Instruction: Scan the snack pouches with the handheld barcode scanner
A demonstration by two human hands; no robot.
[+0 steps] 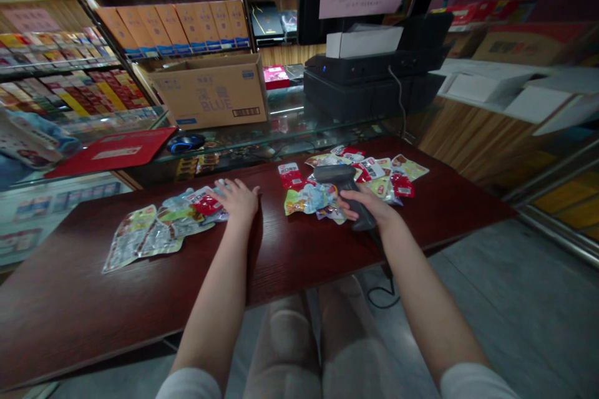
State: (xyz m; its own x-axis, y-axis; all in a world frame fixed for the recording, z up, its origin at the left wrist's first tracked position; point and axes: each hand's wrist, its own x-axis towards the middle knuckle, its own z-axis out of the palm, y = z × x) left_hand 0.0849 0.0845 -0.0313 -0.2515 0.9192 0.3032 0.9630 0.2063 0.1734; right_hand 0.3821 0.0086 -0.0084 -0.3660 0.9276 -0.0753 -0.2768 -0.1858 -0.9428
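Note:
My right hand is wrapped round the handle of a dark barcode scanner, whose head points over a pile of small colourful snack packets on the dark red wooden table. My left hand lies flat, fingers spread, on the right end of a second pile of snack packets spread to the left. The scanner's cable hangs off the table's front edge.
Behind the table runs a glass counter carrying a cardboard box, a red mat, a blue mouse and a black printer. Shelves of boxed goods fill the left. My knees are below the table.

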